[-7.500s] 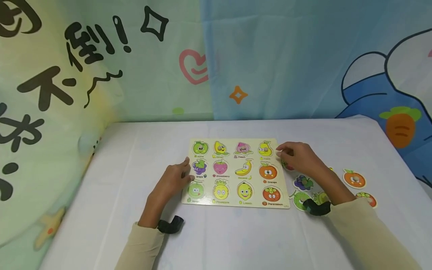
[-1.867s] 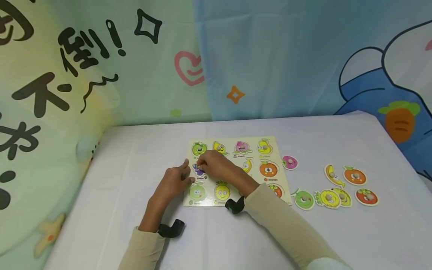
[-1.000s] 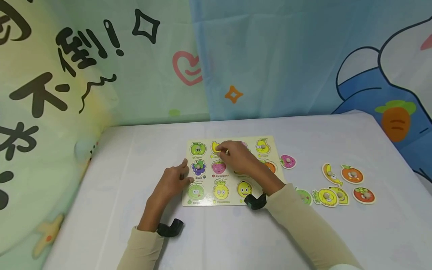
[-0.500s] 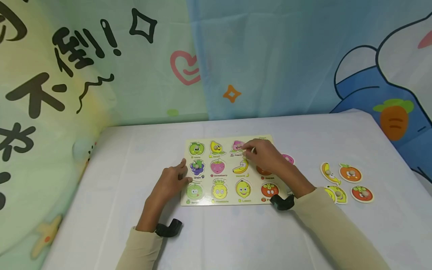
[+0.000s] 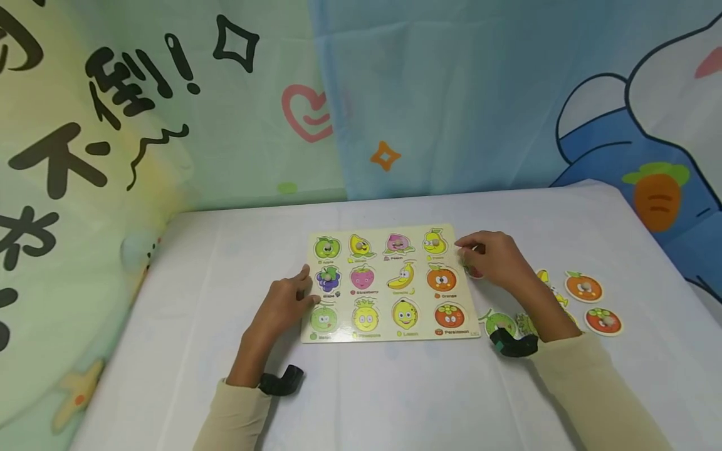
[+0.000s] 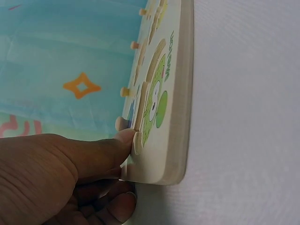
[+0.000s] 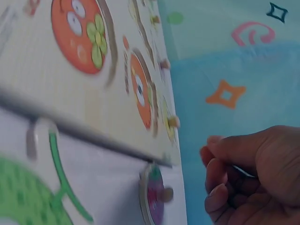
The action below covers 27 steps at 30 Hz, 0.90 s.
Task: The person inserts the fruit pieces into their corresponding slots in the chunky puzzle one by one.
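Right of the board (image 5: 342,324), the strawberry piece (image 7: 153,207) looks light and stiff, best pinched by its knob (image 7: 165,194); the loosely curled right hand (image 5: 497,258) nearby is empty, the left hand (image 5: 284,303) holding the board's edge.

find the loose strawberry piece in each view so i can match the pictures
Head: strawberry piece right of centre, just beyond the board's right edge; the right hand hides part of it.
Left wrist: not in it.
Right wrist: bottom centre, beside the board.
Shared landmark: orange four-pointed star, in all three views.
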Each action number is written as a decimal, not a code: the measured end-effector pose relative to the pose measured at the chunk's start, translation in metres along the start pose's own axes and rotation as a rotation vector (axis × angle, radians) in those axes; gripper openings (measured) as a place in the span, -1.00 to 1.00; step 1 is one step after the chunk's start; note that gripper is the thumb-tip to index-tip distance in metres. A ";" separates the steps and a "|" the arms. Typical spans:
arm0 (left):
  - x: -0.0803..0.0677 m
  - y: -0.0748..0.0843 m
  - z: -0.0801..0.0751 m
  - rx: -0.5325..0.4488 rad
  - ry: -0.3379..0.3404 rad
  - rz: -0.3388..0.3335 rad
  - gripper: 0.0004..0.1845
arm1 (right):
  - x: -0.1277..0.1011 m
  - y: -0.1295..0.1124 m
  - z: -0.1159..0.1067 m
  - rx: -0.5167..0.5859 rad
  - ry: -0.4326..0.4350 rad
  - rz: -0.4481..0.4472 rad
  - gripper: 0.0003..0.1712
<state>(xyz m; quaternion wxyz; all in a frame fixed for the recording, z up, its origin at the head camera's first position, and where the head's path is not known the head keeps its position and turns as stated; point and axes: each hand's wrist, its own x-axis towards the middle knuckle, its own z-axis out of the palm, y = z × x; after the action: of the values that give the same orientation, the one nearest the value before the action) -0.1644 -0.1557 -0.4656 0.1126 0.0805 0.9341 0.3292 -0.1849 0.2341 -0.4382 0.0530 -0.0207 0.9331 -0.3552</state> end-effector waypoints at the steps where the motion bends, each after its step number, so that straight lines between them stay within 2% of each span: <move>1: 0.000 0.000 0.000 0.000 0.000 -0.001 -0.41 | -0.001 0.002 -0.003 -0.007 0.001 0.021 -0.69; 5: 0.000 0.000 0.000 0.006 0.000 -0.002 -0.42 | -0.005 0.011 -0.010 -0.035 -0.003 0.072 -0.69; 14: 0.000 -0.001 0.001 -0.001 -0.001 0.012 -0.42 | -0.006 0.028 -0.003 -0.069 -0.108 0.117 -0.72; 27: 0.001 -0.001 0.002 0.006 0.006 0.024 -0.42 | -0.009 0.029 0.004 -0.072 -0.068 0.071 -0.73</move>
<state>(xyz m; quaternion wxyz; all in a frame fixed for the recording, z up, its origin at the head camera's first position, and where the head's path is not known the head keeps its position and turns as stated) -0.1651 -0.1556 -0.4677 0.1054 0.0909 0.9344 0.3279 -0.1753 0.2540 -0.4600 0.0963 -0.0016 0.9430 -0.3185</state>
